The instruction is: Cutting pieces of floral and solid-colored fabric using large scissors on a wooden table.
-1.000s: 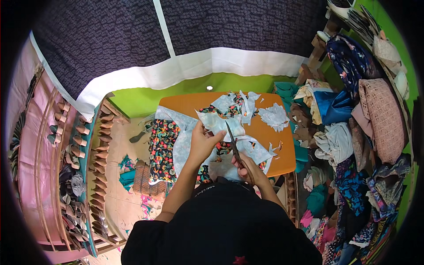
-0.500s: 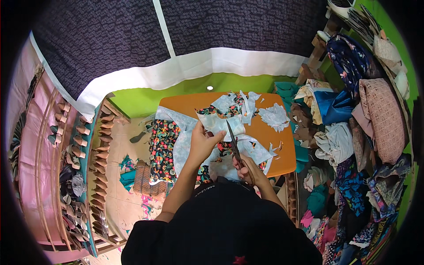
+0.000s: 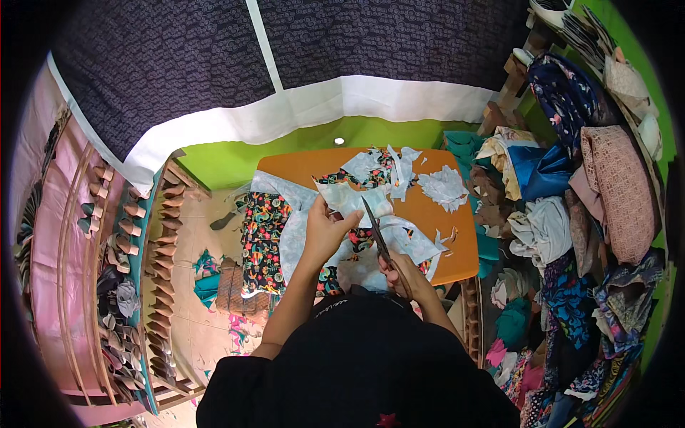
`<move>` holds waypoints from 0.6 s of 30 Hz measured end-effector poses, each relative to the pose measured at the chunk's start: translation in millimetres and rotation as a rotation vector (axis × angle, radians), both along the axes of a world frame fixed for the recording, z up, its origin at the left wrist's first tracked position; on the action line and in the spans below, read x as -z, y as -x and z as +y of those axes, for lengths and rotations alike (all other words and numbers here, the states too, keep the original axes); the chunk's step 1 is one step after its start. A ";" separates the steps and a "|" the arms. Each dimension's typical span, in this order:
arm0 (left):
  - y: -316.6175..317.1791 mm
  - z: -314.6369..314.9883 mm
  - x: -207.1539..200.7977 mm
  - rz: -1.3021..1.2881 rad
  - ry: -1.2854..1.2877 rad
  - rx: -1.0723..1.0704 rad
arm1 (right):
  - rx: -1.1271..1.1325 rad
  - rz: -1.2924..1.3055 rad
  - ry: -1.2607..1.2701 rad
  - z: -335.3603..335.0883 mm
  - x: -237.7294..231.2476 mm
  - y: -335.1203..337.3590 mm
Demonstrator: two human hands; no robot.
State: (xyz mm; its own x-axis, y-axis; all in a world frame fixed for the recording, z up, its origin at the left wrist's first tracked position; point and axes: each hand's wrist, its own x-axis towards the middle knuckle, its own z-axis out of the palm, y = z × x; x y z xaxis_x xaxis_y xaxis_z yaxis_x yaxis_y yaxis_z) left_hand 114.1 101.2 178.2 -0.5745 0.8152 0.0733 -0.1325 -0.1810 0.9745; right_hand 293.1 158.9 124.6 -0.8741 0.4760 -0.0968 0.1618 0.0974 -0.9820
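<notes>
My left hand (image 3: 327, 230) pinches the left part of a pale cloth piece (image 3: 348, 198) with its thumb and fingers, above the table. A pair of dark metal scissors (image 3: 377, 234) is gripped in my right hand (image 3: 408, 277). The blades point up and away, with their tips at the right part of the pale piece; whether they are parted is too small to tell. Beneath my hands lies black floral fabric (image 3: 262, 246) with a pale backing (image 3: 294, 235), spread over the orange table and hanging past its left side.
On the orange table (image 3: 460, 265), pale scraps (image 3: 442, 188) and floral offcuts lie at the far right. Piled fabrics (image 3: 540, 232) crowd the right side. To the left stands a rack of wooden shoe lasts (image 3: 163, 289). A dark patterned curtain (image 3: 193, 78) hangs beyond the table.
The scissors have tilted slightly to the left, their tips shifting along the pale cloth piece. My left hand and the held piece have moved very little.
</notes>
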 end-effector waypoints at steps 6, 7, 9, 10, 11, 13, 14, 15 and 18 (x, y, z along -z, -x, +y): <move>-0.9 -0.8 -1.5 0.010 0.006 0.001 | 0.021 -0.010 -0.063 0.1 4.7 -1.1; -0.5 -0.7 -0.9 0.003 0.002 0.005 | 0.036 -0.032 -0.078 -0.1 3.3 -0.8; -1.7 0.1 -3.2 -0.011 -0.006 -0.004 | 0.035 -0.043 -0.079 0.6 2.2 -1.2; -2.4 0.4 -4.1 -0.025 -0.015 -0.012 | 0.035 -0.052 -0.080 0.9 2.0 -1.9; -2.0 0.0 -3.6 -0.024 -0.015 -0.012 | 0.036 -0.052 -0.081 1.5 4.7 -2.3; -0.4 -1.2 -1.3 0.000 0.025 0.000 | 0.021 0.034 -0.207 2.4 10.8 -2.0; -0.5 -1.2 -0.3 0.000 0.025 0.000 | 0.020 0.034 -0.207 1.9 9.8 -2.1; -0.6 -1.0 0.6 -0.006 0.005 -0.003 | 0.028 0.020 -0.180 1.0 7.0 -1.9; 0.4 -0.7 1.8 -0.018 -0.008 0.003 | 0.045 0.017 -0.173 0.0 6.1 -1.0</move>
